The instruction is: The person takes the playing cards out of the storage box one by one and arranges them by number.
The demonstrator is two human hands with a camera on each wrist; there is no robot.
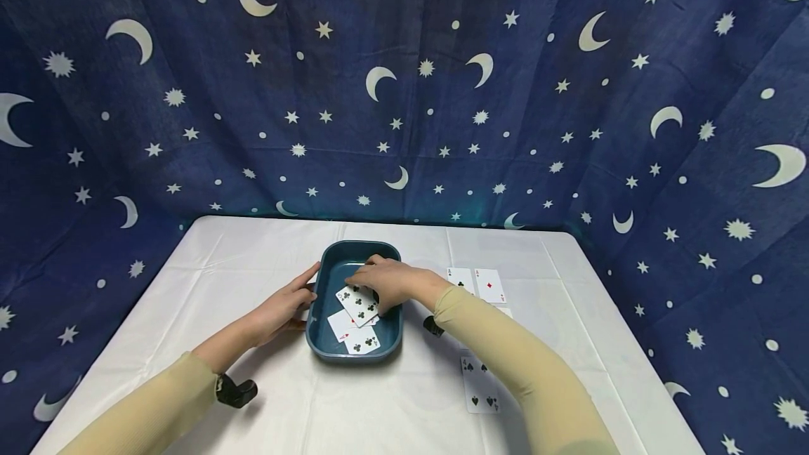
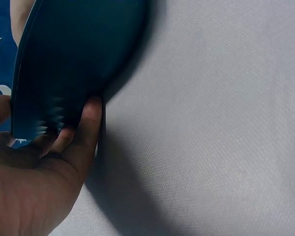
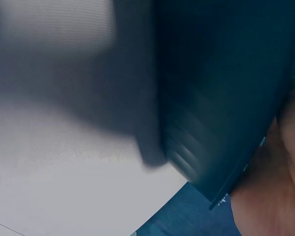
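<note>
On the white table stands a dark teal tray (image 1: 354, 357) with several playing cards inside. My right hand (image 1: 390, 282) reaches over its right side and holds a clubs card (image 1: 356, 300) by its edges, fingers at the top edge and thumb at the right. Under that card lie a red-marked card (image 1: 338, 324) and another clubs card (image 1: 362, 341). My left hand (image 1: 281, 311) rests against the tray's left side, its fingers fairly straight on the outer wall (image 2: 83, 44). In the right wrist view, the tray wall (image 3: 226, 98) hides the cards, and the right hand shows only partly.
Right of the tray lie a clubs card (image 1: 461, 278), an ace of diamonds (image 1: 490, 286) and a four of spades (image 1: 480, 392); the right sleeve (image 1: 524, 364) covers part of that area. A blue moon-and-star curtain (image 1: 430, 181) hangs behind the table (image 1: 272, 244).
</note>
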